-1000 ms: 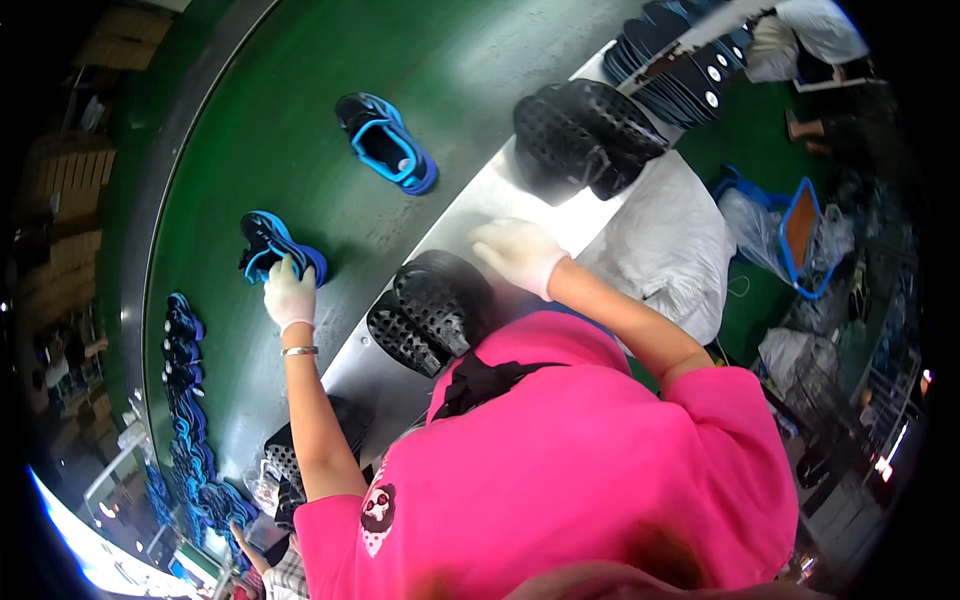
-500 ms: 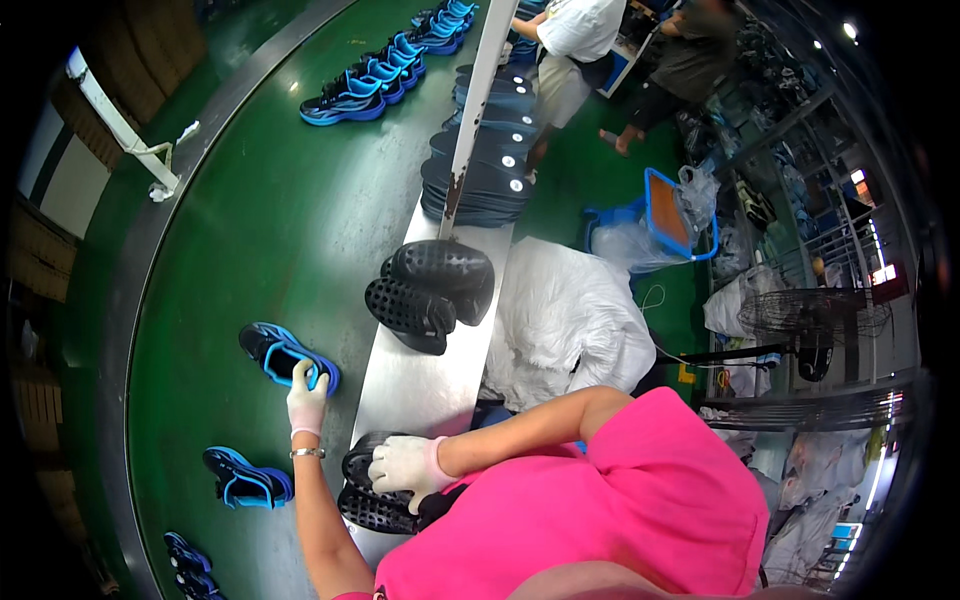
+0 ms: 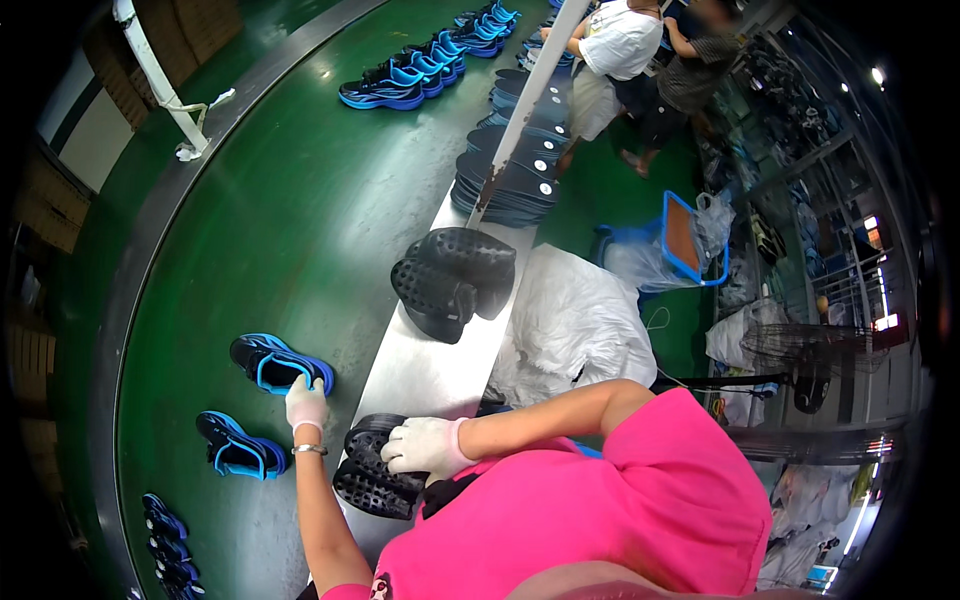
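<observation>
The shoe (image 3: 280,366), black with bright blue edging, lies on the green table (image 3: 270,210) with its toe pointing up and left. From my end I see the gloved left hand (image 3: 307,403) at its heel, the fingertips apparently pinching the collar. For a good hold, I'd want that pinch deep on the stiff heel rather than on soft lining alone, with the sole level.

The gloved right hand (image 3: 428,446) lies with bent fingers over a pair of black plastic forms (image 3: 375,488) on the metal ledge (image 3: 425,375); whether it grips one, I cannot tell. I'd seat the fingers round just one, as the two lie touching.

A second shoe (image 3: 238,447) sits just beside the first, nearer the person. Farther up the ledge are another black pair (image 3: 455,280) and stacked insoles (image 3: 505,185).
</observation>
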Available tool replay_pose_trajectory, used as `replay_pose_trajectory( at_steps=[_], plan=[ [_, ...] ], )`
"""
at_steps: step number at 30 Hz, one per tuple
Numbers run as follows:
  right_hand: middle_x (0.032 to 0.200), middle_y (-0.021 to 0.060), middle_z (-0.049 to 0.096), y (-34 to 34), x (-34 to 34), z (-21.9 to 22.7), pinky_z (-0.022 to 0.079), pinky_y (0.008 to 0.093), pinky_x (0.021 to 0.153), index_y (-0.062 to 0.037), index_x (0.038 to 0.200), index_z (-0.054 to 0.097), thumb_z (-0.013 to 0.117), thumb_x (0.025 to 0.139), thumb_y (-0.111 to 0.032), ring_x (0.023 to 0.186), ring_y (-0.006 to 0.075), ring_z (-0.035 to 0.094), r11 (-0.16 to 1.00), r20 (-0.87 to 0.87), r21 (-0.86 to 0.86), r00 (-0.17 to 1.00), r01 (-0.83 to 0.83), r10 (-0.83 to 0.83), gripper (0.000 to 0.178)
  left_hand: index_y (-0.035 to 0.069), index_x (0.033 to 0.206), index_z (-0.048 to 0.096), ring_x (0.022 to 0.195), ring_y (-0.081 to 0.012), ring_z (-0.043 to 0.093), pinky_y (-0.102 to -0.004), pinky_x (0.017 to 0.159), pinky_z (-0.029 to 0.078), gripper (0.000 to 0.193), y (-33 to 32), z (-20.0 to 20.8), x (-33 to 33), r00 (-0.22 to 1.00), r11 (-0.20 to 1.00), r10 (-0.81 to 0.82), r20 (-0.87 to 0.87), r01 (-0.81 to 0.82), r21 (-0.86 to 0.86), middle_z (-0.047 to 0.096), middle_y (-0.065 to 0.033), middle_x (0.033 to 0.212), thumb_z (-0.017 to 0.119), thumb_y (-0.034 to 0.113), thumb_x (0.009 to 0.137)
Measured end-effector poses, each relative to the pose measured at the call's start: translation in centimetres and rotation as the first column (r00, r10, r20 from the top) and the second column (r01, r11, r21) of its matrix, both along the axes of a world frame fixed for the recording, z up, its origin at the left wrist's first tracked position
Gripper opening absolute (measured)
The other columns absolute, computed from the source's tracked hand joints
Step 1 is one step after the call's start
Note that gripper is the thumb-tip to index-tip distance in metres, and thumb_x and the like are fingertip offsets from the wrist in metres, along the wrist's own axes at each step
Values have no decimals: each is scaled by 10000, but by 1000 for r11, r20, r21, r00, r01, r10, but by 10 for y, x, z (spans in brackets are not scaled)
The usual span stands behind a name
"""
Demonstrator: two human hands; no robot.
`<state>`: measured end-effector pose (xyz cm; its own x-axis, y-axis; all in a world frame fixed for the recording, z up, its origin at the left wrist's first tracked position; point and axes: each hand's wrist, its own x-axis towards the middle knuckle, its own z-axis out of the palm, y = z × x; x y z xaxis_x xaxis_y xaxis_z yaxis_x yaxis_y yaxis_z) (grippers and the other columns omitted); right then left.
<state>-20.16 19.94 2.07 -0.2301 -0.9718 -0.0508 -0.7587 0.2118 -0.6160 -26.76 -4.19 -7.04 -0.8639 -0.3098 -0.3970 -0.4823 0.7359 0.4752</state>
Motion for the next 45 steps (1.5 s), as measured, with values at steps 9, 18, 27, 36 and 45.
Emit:
replay_pose_trajectory(
  at_steps=[9, 18, 27, 36, 45],
  plan=[
    [1067, 46, 584, -2, -6, -7, 455, 392, 822, -104, 1010, 594, 764, 673, -281, 1010, 252, 548, 991, -20, -35, 991, -131, 130, 416, 48, 1482, 196, 739, -372, 675, -474, 624, 578, 761, -22, -34, -31, 894, 893, 36, 447, -229, 387, 585, -232, 1114, 573, 184, 836],
    [956, 48, 598, -10, -3, -17, 482, 387, 701, -127, 848, 592, 648, 704, -198, 914, 255, 576, 966, -98, -201, 985, -160, 143, 170, -56, 1200, 477, 612, -311, 662, -425, 506, 561, 462, -14, -16, -29, 912, 942, -18, 411, -122, 313, 608, -174, 789, 587, 171, 814],
    [994, 32, 577, -7, -2, -8, 457, 362, 759, -121, 951, 598, 709, 673, -308, 945, 230, 557, 989, -117, -79, 987, -122, 112, 352, -51, 960, 575, 579, -321, 648, -399, 520, 523, 299, -7, -25, -29, 952, 984, -11, 307, -44, 172, 628, -219, 768, 605, 208, 813],
    [1002, 77, 593, -4, 10, -3, 460, 387, 813, -96, 954, 606, 747, 634, -346, 959, 261, 579, 999, -153, -39, 988, -16, 9, 430, 21, 1325, 478, 1135, -366, 513, -397, 961, 425, 601, -16, -7, 17, 935, 989, -128, -331, 147, 31, 476, -221, 1297, 670, 230, 795],
    [932, 73, 592, -1, 15, 2, 480, 388, 744, -103, 883, 596, 720, 619, -273, 913, 271, 580, 998, -231, -57, 972, 26, -38, 337, -23, 1253, 541, 1067, -289, 587, -336, 918, 457, 415, -26, -4, 92, 874, 925, 231, -426, -62, 375, 594, -195, 1184, 604, 166, 889]
  ],
)
